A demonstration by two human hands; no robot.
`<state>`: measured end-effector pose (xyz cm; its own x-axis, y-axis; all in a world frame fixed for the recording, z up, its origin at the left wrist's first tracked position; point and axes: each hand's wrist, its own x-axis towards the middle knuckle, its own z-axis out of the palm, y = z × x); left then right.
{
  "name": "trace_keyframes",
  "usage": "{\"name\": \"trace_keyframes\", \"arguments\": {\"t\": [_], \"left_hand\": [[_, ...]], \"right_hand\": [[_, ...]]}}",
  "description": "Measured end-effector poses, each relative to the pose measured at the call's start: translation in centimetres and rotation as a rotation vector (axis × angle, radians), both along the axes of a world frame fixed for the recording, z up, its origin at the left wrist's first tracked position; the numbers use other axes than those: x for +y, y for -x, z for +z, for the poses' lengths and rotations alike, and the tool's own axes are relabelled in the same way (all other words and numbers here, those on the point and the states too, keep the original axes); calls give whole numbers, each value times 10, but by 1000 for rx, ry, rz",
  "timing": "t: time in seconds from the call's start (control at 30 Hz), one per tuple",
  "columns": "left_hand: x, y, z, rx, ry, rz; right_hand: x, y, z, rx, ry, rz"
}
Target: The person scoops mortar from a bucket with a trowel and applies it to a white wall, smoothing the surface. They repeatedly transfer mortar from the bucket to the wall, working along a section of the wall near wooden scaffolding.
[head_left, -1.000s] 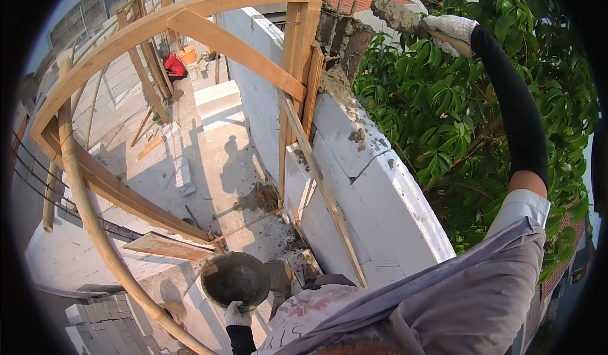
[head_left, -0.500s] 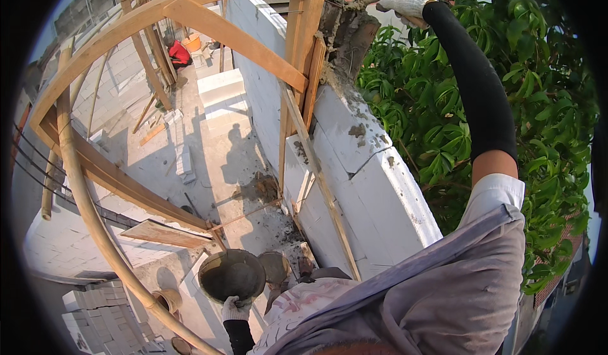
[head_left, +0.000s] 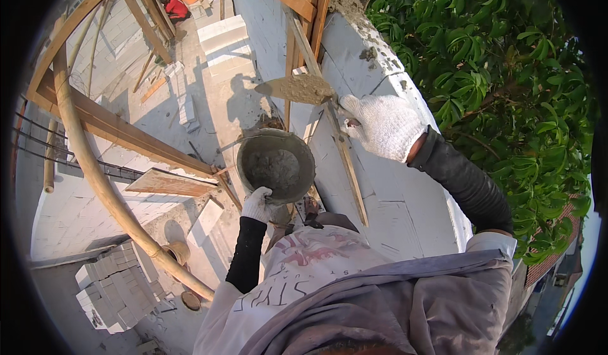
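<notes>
Note right hand [head_left: 383, 124], gloved, curled around trowel [head_left: 269, 89] with handle mostly hidden; blade laden with mortar [head_left: 307, 90], just beyond bucket [head_left: 275, 138]. Hold blade level: with tilting, probable loss of mortar over the edge. Note left hand [head_left: 258, 204], gloved, gripping bucket at the near rim, more mortar inside. Beware of the one-sided grip: possible tipping under the load. Allow for brace [head_left: 345, 165], slanting behind trowel alongside wall [head_left: 386, 184]: possible snagging through a wide swing. Guard against spillage onto floor [head_left: 209, 146] below: possible slipping underfoot.
</notes>
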<state>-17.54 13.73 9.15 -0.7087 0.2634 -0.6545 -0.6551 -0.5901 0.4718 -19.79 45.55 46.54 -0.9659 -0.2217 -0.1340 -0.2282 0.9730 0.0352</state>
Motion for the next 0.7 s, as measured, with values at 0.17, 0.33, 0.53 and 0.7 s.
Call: {"name": "trace_keyframes", "arguments": {"t": [0.17,0.33,0.53,0.7], "left_hand": [[20,-4,37,809,736,-248],[24,-15,43,779,772,-38],[-9,-23,87,268,416,-105],[-13,-31,120,672,546,62]], "right_hand": [[-13,-8,-208,-49,-140,43],[-82,11,-186,-272,-200,151],[-85,30,-165,76,-169,246],[-106,31,-176,-277,-223,115]]}}
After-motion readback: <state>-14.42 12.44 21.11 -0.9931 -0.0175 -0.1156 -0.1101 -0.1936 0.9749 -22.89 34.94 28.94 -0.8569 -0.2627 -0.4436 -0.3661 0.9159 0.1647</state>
